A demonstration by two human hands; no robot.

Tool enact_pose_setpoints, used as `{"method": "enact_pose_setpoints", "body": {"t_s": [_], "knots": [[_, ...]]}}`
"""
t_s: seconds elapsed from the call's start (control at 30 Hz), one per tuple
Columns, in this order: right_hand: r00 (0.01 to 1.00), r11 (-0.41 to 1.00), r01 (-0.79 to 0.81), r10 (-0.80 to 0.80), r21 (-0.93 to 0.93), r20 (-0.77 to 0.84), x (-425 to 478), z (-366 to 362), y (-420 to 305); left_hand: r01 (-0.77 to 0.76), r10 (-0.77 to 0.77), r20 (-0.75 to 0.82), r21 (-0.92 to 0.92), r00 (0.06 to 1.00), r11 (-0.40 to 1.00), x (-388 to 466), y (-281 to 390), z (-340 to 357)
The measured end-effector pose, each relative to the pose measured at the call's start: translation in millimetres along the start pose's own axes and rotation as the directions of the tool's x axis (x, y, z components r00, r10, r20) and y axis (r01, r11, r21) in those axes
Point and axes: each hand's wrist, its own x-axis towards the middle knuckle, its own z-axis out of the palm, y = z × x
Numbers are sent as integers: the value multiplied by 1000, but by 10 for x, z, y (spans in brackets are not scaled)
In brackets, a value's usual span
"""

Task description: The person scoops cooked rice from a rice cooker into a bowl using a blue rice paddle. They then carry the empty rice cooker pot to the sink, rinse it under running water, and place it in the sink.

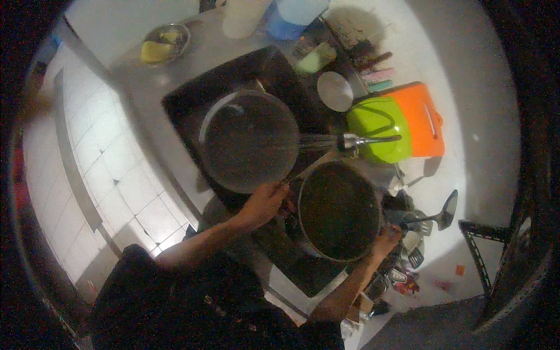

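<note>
A dark round cooking pot (339, 210) is before me, its mouth facing up and its inside in deep shadow. My left hand (269, 202) is closed at the pot's left side, where a handle seems to be; the fingers are partly hidden. On the opposite side, my right hand (387, 238) grips the rim or a side handle. Close above my left hand, a wide round grey pan or lid (249, 142) lies over the dark sink basin (275, 65). A metal faucet (372, 139) points towards it from the right.
Green (385, 127) and orange cutting boards (422, 120) lean by the wall. Several cooking utensils (413, 236) stand beyond my right hand, including a black ladle (447, 210). A bowl with yellow pieces (166, 43) is on the counter (144, 96) at upper left. A white tiled floor (113, 153) shows at left.
</note>
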Motion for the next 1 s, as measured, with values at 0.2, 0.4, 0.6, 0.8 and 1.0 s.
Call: {"method": "enact_pose_setpoints", "body": {"t_s": [0.2, 0.4, 0.6, 0.8, 1.0], "knots": [[915, 764, -397, 375, 508, 151, -162, -280, -1038, -148, 161, -41, 225, 986, 963, -408, 807, -283], [957, 852, -263, 291, 452, 8, -342, -81, -1915, -144, 145, -73, 17, 987, 989, -547, 1306, -928], [917, 723, -348, 395, 597, 56, -418, 558, -2828, -158, 172, -57, 189, 984, 969, -508, 1948, -1796], [857, 701, -495, 489, 513, 159, -392, 1255, -3283, -141, 147, -16, 208, 989, 968, -132, 2328, -2474], [868, 741, -482, 475, 467, 143, -234, 1815, -2748, -32, 32, 1, 34, 999, 999, 462, 2413, -2901]]}}
